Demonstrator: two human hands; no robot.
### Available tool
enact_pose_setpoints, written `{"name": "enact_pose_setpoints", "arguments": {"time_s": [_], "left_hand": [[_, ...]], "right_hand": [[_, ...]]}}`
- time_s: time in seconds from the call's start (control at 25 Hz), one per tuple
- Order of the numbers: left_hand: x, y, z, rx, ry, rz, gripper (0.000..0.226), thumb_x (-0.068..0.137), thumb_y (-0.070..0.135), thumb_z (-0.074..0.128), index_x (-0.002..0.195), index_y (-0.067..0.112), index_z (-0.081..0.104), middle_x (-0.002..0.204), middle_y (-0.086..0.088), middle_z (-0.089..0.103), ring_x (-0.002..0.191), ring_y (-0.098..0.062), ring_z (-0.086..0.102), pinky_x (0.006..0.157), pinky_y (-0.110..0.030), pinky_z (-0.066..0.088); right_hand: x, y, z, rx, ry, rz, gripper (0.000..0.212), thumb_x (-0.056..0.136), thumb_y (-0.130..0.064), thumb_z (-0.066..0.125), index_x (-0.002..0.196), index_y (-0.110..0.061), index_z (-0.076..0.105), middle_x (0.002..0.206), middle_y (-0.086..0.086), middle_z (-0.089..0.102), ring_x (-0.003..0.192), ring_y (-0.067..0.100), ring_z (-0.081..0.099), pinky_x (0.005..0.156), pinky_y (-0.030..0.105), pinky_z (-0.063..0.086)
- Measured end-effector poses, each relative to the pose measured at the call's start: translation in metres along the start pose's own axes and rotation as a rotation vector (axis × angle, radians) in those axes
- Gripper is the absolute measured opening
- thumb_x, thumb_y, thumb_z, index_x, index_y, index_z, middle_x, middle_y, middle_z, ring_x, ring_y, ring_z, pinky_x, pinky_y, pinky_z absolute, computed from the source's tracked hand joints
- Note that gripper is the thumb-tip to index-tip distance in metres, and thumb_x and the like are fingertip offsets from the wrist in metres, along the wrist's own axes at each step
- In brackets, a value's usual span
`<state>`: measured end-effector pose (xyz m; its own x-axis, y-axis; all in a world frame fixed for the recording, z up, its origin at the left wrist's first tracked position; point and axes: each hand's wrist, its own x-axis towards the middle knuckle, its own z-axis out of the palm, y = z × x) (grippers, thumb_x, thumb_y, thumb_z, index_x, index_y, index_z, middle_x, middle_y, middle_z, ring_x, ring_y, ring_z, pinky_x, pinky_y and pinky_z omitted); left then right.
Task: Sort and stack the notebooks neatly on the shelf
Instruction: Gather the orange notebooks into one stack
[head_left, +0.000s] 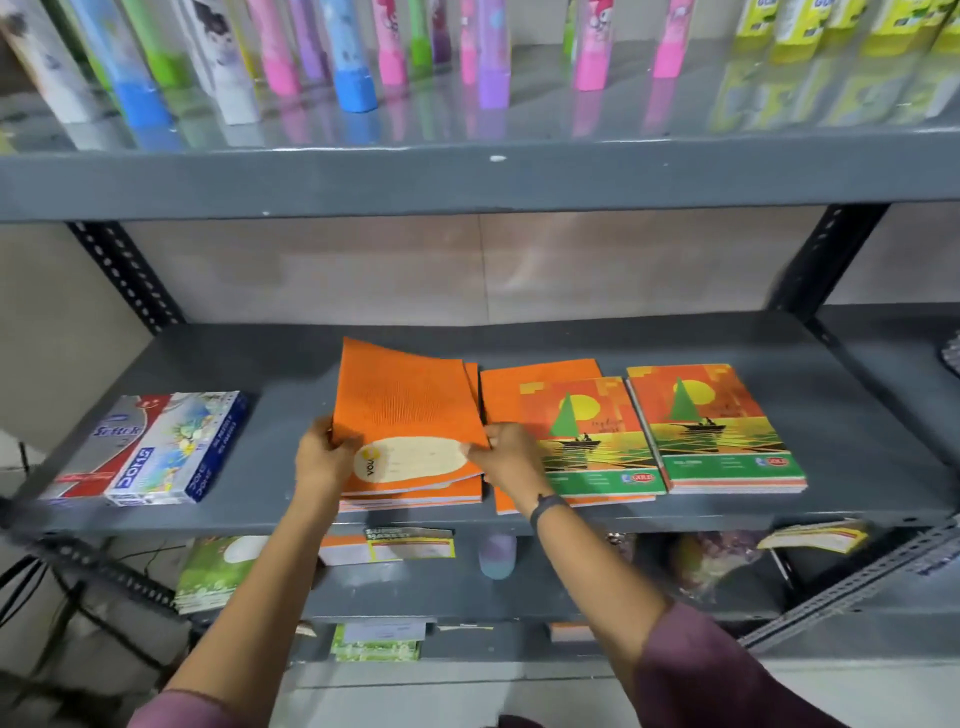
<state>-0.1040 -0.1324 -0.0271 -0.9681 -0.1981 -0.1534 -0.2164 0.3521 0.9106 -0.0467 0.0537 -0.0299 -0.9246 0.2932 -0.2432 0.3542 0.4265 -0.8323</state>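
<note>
Off to the left of my hands lie two boxes (150, 449) on the grey shelf (291, 374). My left hand (324, 457) and right hand (506, 457) pinch the orange notebook (408, 410), tilted above its stack (415, 496). Right of them lie two stacks of sailboat notebooks (711, 426).

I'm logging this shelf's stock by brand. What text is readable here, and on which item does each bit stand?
"DOMS": blue-and-white box, left of the middle shelf.
"Softer", less surely: grey box beside it.
"YOU": cream oval on the orange notebook gripped by the left hand and right hand.
"GOLD": both sailboat notebooks, bottom right corners.
Other print there, the lower shelf's labels and the bottles above: too blurred.
</note>
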Motion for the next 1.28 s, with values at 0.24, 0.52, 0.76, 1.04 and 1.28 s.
{"name": "enact_pose_setpoints", "arguments": {"time_s": [0.24,0.52,0.76,1.04,1.28], "left_hand": [[-0.026,-0.005,0.0,0.744,0.216,0.276,0.033,0.083,0.018,0.055,0.115,0.011,0.057,0.119,-0.019,0.056,0.108,-0.039,0.05,0.087,-0.048,0.042],[-0.082,0.031,0.111,0.243,-0.435,0.423,0.041,0.088,0.007,0.048,0.128,0.005,0.049,0.13,-0.018,0.056,0.116,-0.033,0.054,0.097,-0.037,0.046],[-0.097,0.043,0.152,0.055,-0.517,0.032,0.047,0.091,0.01,0.043,0.138,0.011,0.036,0.141,-0.013,0.044,0.115,-0.026,0.047,0.091,-0.028,0.039],[-0.103,0.058,0.157,-0.433,-0.27,-0.417,0.035,0.086,0.015,0.051,0.121,0.009,0.05,0.112,-0.016,0.058,0.096,-0.027,0.053,0.091,-0.04,0.043],[-0.129,0.096,0.189,-0.626,-0.317,-0.438,0.013,0.085,0.016,0.047,0.097,0.015,0.05,0.08,-0.005,0.053,0.062,-0.014,0.05,0.039,-0.017,0.042]], "right_hand": [[-0.016,0.01,-0.013,-0.437,0.367,-0.026,0.033,0.09,-0.036,0.057,0.113,-0.014,0.065,0.113,0.009,0.067,0.102,0.029,0.065,0.074,0.033,0.055],[-0.007,0.06,-0.092,-0.573,0.432,0.157,0.044,0.092,-0.03,0.055,0.128,-0.006,0.054,0.129,0.017,0.057,0.121,0.037,0.051,0.099,0.046,0.044],[0.0,0.064,-0.097,-0.339,0.307,0.196,0.06,0.086,-0.028,0.065,0.139,-0.009,0.044,0.144,0.015,0.043,0.129,0.035,0.046,0.104,0.045,0.044],[0.0,0.052,-0.093,-0.214,0.444,0.145,0.054,0.085,-0.021,0.063,0.137,-0.015,0.048,0.14,0.013,0.049,0.128,0.033,0.046,0.104,0.043,0.042],[0.001,0.047,-0.154,-0.219,0.691,-0.028,0.045,0.086,-0.023,0.058,0.131,-0.019,0.056,0.135,0.008,0.056,0.124,0.03,0.048,0.103,0.039,0.038]]}}
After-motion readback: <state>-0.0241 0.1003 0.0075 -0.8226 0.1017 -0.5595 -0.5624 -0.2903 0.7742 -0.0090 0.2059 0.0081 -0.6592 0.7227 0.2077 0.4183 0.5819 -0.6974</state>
